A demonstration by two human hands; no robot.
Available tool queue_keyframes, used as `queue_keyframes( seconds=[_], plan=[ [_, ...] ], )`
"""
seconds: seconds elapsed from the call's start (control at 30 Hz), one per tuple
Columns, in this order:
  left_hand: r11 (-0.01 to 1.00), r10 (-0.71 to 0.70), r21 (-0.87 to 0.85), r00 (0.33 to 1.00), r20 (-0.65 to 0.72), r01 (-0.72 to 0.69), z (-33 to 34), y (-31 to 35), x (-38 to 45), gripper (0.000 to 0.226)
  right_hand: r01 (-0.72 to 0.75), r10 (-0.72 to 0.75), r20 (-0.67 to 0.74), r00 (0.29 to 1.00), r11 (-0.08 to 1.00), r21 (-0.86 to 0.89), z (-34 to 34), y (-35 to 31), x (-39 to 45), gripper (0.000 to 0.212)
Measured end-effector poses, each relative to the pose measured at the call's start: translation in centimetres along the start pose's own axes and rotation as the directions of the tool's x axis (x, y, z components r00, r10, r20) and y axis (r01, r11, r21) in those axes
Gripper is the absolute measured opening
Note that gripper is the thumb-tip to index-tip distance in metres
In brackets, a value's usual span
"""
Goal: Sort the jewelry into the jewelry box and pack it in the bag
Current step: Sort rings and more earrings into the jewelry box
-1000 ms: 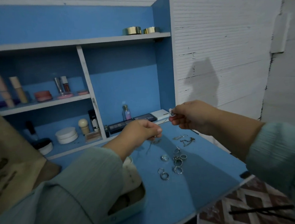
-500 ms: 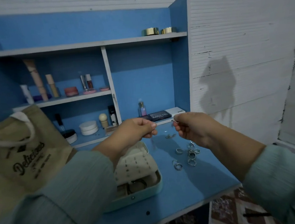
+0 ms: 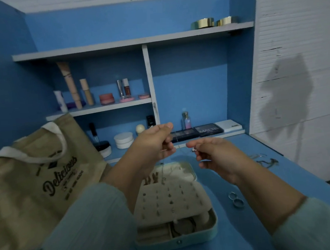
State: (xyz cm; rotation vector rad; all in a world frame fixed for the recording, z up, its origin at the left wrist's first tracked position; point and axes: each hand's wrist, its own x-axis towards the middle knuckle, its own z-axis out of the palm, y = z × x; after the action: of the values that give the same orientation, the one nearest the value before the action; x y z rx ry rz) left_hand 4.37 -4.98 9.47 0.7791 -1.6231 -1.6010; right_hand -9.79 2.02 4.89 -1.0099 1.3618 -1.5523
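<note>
A pale green jewelry box (image 3: 213,226) lies open on the blue desk, its cream earring panel (image 3: 168,199) folded out. Above it, both hands hold up a thin silver necklace (image 3: 178,143). My left hand (image 3: 153,143) pinches one end of the chain, and my right hand (image 3: 211,152) pinches the end with a small pendant (image 3: 193,149). The chain hangs down toward the box. Silver rings (image 3: 236,199) lie on the desk right of the box. A beige tote bag (image 3: 36,180) printed "Delicious" stands at the left.
More chains (image 3: 265,160) lie at the desk's right edge. Behind, shelves hold cosmetics: a white jar (image 3: 124,140), eyeshadow palettes (image 3: 208,130), a small perfume bottle (image 3: 186,121), tubes and pots. A white panelled wall stands to the right.
My view has swung left, bringing the bag and box into view. Both hands carried the necklace left from above the loose rings to above the open box.
</note>
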Motion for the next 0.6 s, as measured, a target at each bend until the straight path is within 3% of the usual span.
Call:
queue_keyframes(
  seconds=[0.2,0.4,0.6],
  plan=[
    [0.998,0.064,0.006,0.998,-0.022,-0.064,-1.5,1.1,1.1,0.013,0.047,-0.04,0.041,0.998,0.981,-0.186,1.0,0.8,1.5,0.007],
    [0.998,0.064,-0.003,0.996,-0.069,-0.065,-2.5,0.8,1.4,0.011,-0.023,-0.024,-0.131,0.991,0.938,-0.347,0.0,1.4,2.1,0.021],
    [0.995,0.055,-0.079,0.998,0.008,-0.054,-2.4,0.2,0.6,0.023,-0.005,-0.156,-0.295,0.943,0.877,-0.48,-0.6,1.3,2.2,0.024]
  ],
)
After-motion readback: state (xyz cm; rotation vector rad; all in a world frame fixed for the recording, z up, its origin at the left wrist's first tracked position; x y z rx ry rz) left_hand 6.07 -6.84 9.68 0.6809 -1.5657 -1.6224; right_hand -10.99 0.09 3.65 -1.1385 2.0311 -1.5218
